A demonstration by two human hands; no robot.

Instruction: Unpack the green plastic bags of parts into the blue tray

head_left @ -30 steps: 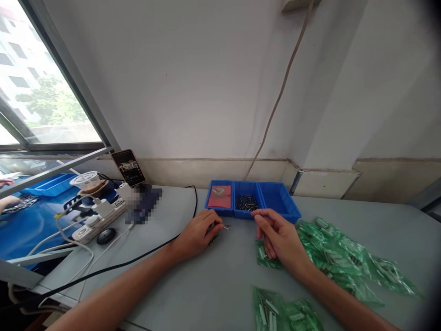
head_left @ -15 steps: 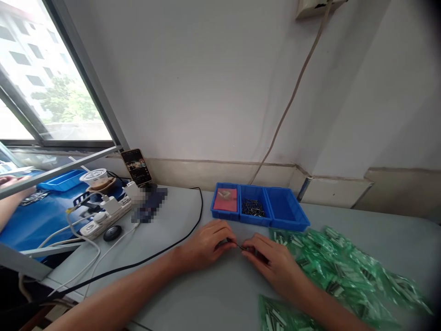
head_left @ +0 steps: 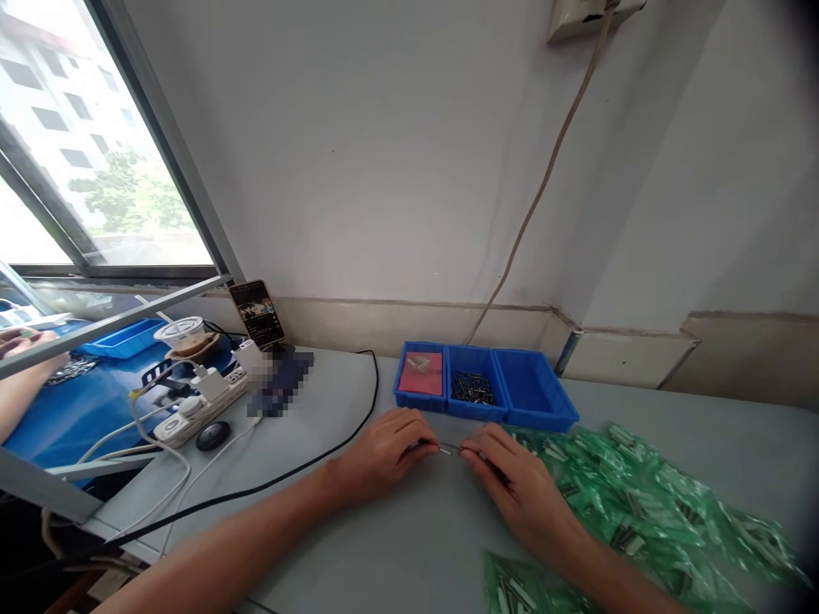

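Observation:
Above the grey table (head_left: 409, 529), my left hand (head_left: 395, 448) pinches a small thin metal piece (head_left: 446, 450) between thumb and fingertips. My right hand (head_left: 512, 467) faces it from the right, its fingertips closed at the other end of the piece. Fine details of the piece are too small to tell. Just beyond the hands stands a blue three-compartment tray (head_left: 541, 418). Its left section holds a pink sheet (head_left: 421, 375) with small clear items, the middle one a heap of small metal parts (head_left: 473, 389).
Green plastic bags (head_left: 659, 503) of metal pieces lie at right and front. On the left are a black cable (head_left: 287, 471), a power strip (head_left: 205, 409), a round black object (head_left: 213, 436) and a propped phone (head_left: 257, 313). Another person's hand (head_left: 26, 345) is far left.
My right hand has moved slightly right, away from my left. More of the thin metal piece now shows between the fingertips. The camera view has shifted a little.

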